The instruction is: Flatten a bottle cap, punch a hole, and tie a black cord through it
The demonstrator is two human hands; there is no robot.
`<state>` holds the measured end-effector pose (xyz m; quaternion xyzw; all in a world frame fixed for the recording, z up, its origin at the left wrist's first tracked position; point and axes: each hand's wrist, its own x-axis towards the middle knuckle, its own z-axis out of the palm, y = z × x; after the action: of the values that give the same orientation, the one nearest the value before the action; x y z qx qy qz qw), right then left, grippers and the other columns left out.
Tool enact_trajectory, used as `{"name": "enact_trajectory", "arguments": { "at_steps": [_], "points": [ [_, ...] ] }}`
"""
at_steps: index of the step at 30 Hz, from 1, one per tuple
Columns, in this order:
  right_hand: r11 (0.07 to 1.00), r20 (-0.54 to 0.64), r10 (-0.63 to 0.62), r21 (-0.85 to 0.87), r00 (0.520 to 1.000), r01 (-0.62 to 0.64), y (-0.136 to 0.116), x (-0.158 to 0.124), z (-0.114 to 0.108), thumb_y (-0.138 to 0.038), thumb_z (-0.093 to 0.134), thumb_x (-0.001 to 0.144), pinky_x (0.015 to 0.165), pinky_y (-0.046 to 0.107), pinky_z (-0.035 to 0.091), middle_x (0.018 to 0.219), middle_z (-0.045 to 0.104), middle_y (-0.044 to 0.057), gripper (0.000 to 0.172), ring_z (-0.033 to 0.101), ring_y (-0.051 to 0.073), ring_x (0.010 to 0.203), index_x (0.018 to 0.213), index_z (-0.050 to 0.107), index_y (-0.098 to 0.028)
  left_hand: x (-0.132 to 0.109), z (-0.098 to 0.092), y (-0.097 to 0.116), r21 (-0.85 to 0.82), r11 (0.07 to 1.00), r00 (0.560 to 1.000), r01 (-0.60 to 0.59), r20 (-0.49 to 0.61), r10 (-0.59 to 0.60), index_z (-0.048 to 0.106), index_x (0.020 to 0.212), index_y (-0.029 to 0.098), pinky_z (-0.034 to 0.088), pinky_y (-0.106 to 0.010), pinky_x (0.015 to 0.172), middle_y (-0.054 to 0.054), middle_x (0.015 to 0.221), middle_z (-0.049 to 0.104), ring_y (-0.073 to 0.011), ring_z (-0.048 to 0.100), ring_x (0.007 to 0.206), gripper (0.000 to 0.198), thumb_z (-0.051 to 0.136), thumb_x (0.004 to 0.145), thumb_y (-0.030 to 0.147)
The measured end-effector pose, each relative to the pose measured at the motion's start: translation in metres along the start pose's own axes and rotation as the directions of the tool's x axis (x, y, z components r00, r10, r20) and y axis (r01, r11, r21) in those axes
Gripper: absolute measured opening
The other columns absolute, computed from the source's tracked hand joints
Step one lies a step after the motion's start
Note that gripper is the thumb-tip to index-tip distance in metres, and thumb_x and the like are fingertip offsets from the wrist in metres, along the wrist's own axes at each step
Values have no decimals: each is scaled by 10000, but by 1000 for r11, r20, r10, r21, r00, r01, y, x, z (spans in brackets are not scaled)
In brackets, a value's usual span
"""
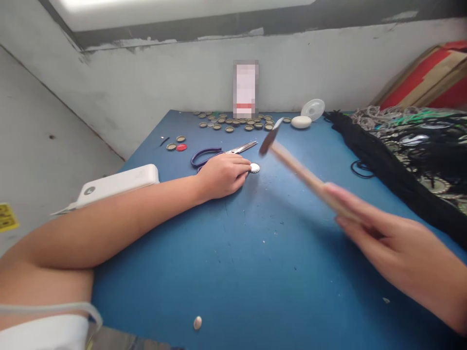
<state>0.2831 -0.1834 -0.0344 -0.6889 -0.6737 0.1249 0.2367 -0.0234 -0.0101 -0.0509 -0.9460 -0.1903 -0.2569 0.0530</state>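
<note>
My left hand (222, 174) rests on the blue table (233, 253), fingers curled, its fingertips pinching a silver bottle cap (255, 168) flat against the surface. My right hand (379, 233) is wrapped round the wooden handle of a hammer (292, 163). The hammer is blurred by motion, its dark metal head raised a little above and to the right of the cap. Purple-handled scissors (219, 153) lie just behind my left hand.
Several bottle caps (237, 122) are scattered along the table's far edge, with three more (176, 144) at the left. A white device (116, 183) lies by my left forearm. A white round container (308, 115) sits at the back. Black fabric with cords (394, 165) covers the right side.
</note>
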Motion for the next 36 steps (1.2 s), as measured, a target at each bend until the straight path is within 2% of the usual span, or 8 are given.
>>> {"name": "enact_trajectory", "arguments": {
  "at_steps": [3,7,15,19,23,26,31,36],
  "points": [
    [1000,91,-8,-21,996,10,2,4,5,-527,447,890,730,435,674,1253,766,-26,596,782,313,1045,1432,637,-369,-1,0,0,18,1000,1000,10,1,-10,774,1081,145,612,-377,962,-102,1129,794,-230,761,1051,283,514,970,152],
    [1000,110,4,3,994,-4,-4,6,5,-536,426,881,787,454,672,1283,743,-39,622,763,311,1099,1439,632,-355,1,-2,1,24,999,1000,26,12,-27,756,1138,108,612,-395,959,-127,1154,773,-256,740,1073,301,513,966,154],
    [999,-34,39,4,999,-39,-2,2,-2,-516,514,904,676,352,666,1393,669,-17,616,725,310,1170,1483,594,-320,0,2,-1,14,1000,1000,1,14,-1,769,1088,156,609,-379,962,-101,1136,793,-226,753,1049,291,499,978,155],
    [1000,83,-19,-17,996,21,-1,3,3,-517,461,900,813,406,664,1324,717,-36,582,742,304,1142,1425,649,-346,0,2,0,25,1000,1000,19,21,-20,766,1082,164,599,-367,987,-87,1155,786,-226,745,1078,280,512,967,150],
    [1000,111,1,-31,994,3,-3,5,4,-527,432,904,791,417,662,1284,746,-21,605,762,306,1101,1446,628,-340,1,0,1,41,998,999,43,16,-44,755,1123,142,596,-396,993,-120,1169,764,-247,724,1109,279,526,964,158],
    [1000,83,18,-17,996,-17,-3,4,0,-542,449,908,708,372,660,1274,760,0,622,774,302,1076,1456,624,-308,0,0,0,25,1000,1000,2,15,-3,767,1069,133,607,-401,967,-116,1102,786,-240,741,1044,278,505,978,157],
    [997,-112,79,7,991,-79,-2,-1,-3,-516,528,912,697,337,659,1298,757,-21,607,801,264,980,1493,581,-347,-1,2,-2,19,1000,1000,-14,-5,14,776,1046,142,623,-375,903,-107,1102,799,-231,759,1009,284,502,975,149],
    [999,95,-5,38,995,2,-2,5,4,-537,481,856,826,421,662,1275,747,-44,592,751,301,1124,1391,675,-375,1,1,0,1,1000,1000,13,-2,-13,768,1083,134,617,-399,944,-119,1137,786,-244,749,1054,288,505,963,138]
  ]
}}
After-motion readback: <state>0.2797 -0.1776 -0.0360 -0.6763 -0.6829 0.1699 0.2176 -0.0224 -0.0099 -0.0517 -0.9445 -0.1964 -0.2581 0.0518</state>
